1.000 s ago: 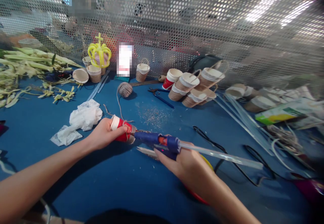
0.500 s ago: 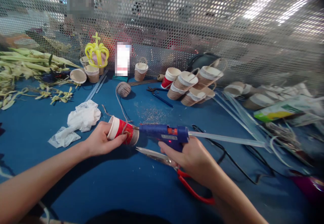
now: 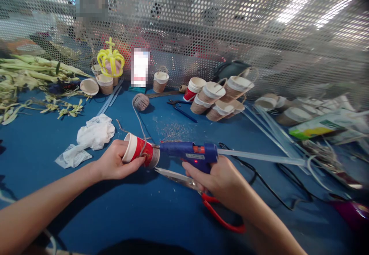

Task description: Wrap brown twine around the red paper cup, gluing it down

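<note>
A red and white paper cup [image 3: 135,149] lies tilted on its side in my left hand [image 3: 118,162], which is closed round it with the thumb along its wall. Grey yarn is wound round the cup's bottom end, and a strand runs from there back to a yarn ball [image 3: 141,102]. My right hand [image 3: 219,176] grips a blue hot glue gun [image 3: 187,153] with a small red light lit. Its nozzle tip is at the wound yarn; whether it touches cannot be made out. A long clear glue stick [image 3: 259,156] sticks out of its back. Under the right hand lie red-handled scissors [image 3: 221,216].
Several twine-wrapped cups [image 3: 211,91] stand at the back right beside blue-handled pliers [image 3: 184,112]. White lace [image 3: 95,134] lies to the left. A yellow crown [image 3: 111,62] and pale dried flowers [image 3: 34,70] are at the back left. A black cord [image 3: 259,174] and loose glue sticks [image 3: 276,132] lie right.
The glue gun and my right hand have shifted very slightly to the right. The cup's yarn-wound end has moved a little with them, and my left hand keeps its hold.
</note>
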A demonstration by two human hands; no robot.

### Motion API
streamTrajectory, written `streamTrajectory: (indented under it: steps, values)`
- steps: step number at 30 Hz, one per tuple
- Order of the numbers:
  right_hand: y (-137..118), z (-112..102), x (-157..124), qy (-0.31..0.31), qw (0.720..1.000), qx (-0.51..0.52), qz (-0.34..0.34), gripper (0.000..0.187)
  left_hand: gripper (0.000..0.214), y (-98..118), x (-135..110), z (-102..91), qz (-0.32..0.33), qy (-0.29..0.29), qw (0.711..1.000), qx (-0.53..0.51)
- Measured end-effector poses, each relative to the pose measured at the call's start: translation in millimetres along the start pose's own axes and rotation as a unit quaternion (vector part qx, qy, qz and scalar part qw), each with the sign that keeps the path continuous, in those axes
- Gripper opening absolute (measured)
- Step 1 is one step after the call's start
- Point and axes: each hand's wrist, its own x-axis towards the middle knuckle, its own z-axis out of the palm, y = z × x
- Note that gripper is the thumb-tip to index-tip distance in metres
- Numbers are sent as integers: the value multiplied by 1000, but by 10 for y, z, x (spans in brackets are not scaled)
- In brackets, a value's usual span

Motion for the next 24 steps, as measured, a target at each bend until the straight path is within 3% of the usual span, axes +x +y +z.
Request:
streamTrajectory:
  steps: [5,9,11,13,16,18,20,24]
  values:
    - [-7,8,-1,-46,995,40,80,21,23,-5,8,5,14,8,1000,-5]
    - [-14,-2,-15,-42,994,44,86,15,22,-15,0,13,-19,4,1000,-16]
    - [38,-17,-24,-42,998,11,46,13,22,-19,-6,19,-53,5,998,-28]
    - [123,-35,-35,-39,996,-63,-43,8,24,-20,-8,24,-100,4,994,-51]
    - [230,-46,-60,-18,971,-177,-162,28,25,-11,-2,29,-177,3,979,-98]
    - [235,-36,-80,2,958,-224,-180,37,25,3,8,31,-220,3,966,-133]
    - [182,-15,-94,10,954,-246,-173,30,27,18,20,33,-260,10,952,-163]
    - [41,42,-91,-1,976,-182,-118,13,29,28,38,36,-315,37,928,-194]
